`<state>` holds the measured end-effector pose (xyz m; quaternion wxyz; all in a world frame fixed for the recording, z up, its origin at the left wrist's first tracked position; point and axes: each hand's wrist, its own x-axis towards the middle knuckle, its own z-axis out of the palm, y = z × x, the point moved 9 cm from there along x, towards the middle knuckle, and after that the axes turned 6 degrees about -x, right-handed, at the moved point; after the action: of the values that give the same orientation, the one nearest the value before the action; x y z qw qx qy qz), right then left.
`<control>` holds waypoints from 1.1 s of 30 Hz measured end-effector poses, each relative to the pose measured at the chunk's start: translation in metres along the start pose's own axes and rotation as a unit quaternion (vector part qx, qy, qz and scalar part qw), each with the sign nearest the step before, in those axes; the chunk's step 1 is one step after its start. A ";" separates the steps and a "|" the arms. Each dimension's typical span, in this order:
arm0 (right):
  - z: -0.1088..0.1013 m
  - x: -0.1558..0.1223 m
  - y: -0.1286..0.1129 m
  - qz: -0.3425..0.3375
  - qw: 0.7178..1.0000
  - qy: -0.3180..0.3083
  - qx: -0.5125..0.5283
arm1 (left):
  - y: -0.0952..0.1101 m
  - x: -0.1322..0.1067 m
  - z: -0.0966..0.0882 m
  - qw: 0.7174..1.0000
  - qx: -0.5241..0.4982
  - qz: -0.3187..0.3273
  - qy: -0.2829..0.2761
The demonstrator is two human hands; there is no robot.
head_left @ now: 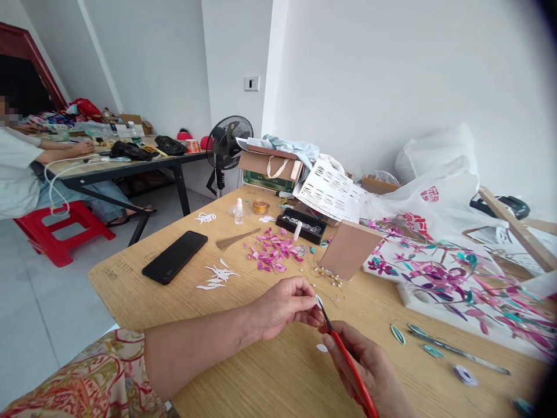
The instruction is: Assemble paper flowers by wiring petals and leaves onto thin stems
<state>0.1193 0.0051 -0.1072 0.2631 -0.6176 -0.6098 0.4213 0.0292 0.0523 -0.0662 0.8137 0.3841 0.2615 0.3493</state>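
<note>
My left hand point(287, 307) pinches a small white paper piece point(318, 300) between thumb and fingers above the table. Red-handled scissors point(348, 361) are gripped in my right hand point(369, 363), their dark blades pointing up and left to the paper piece. How far the blades are parted cannot be made out. On the wood below lies one white cut-out point(322, 348). More slim white paper cut-outs point(217, 274) are heaped left of my hands. Pink petals point(274, 249) are scattered beyond my left hand.
A black phone point(175, 256) lies at the table's left edge. Pink and teal flower sprays point(461, 273) cover white foam at right, near tweezers point(465, 350). Behind stand a small bottle point(238, 212), a black tray point(301, 225) and a fan point(230, 145). Another person point(26, 168) sits at the far-left table.
</note>
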 end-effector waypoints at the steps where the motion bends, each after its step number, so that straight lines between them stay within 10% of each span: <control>1: 0.001 0.000 0.001 0.008 1.000 -0.003 0.014 | 0.000 0.000 0.000 1.000 -0.001 0.001 -0.001; 33: -0.003 -0.002 -0.005 0.016 1.000 0.010 -0.004 | 0.004 -0.001 -0.001 1.000 0.002 0.009 0.016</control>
<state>0.1198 0.0046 -0.1010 0.2597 -0.6327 -0.5989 0.4166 0.0266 0.0538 -0.0639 0.8054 0.3827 0.2712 0.3623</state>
